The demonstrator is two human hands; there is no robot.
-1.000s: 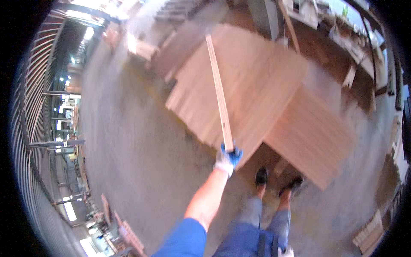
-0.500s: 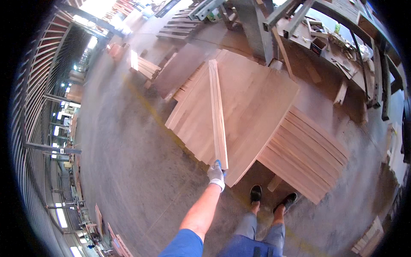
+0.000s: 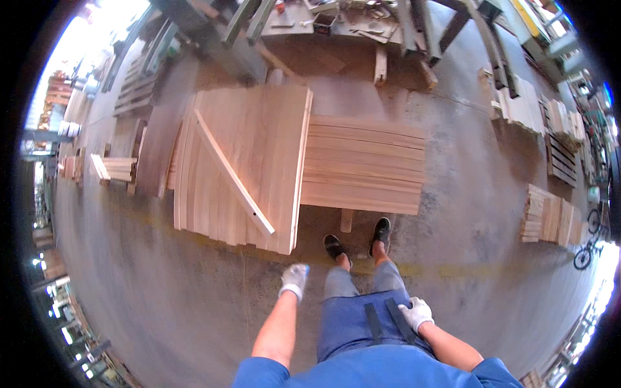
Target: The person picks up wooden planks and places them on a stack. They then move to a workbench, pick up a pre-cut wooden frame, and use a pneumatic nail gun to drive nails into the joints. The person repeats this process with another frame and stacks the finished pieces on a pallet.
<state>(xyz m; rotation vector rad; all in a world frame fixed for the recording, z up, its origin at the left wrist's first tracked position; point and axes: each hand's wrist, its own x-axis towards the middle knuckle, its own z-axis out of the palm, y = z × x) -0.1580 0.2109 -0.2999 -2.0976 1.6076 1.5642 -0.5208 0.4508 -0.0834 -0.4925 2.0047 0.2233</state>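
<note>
My left hand [image 3: 295,279], in a white glove with blue fingertips, is in the air just in front of the stacked wide wooden panels [image 3: 213,149]. It looks slightly blurred, its fingers loosely stretched and nothing seen in them. A narrow wooden strip [image 3: 228,169] lies slantwise across the top panel, a dark spot near its closer end. My right hand [image 3: 417,313], gloved too, rests against the side of my dark blue apron [image 3: 352,323], fingers apart and holding nothing that I can see.
Right of the panels, a stack of boards [image 3: 362,165] rests on a wooden support [image 3: 347,220]. Metal frame legs [image 3: 414,32] and a cluttered bench [image 3: 304,22] stand beyond. More timber piles [image 3: 546,216] and a bicycle [image 3: 585,252] are at the far right.
My left hand has let go of the wooden strip and drawn back from the panels; the strip now lies on the top one. The view has swung right, and my right hand now shows.
</note>
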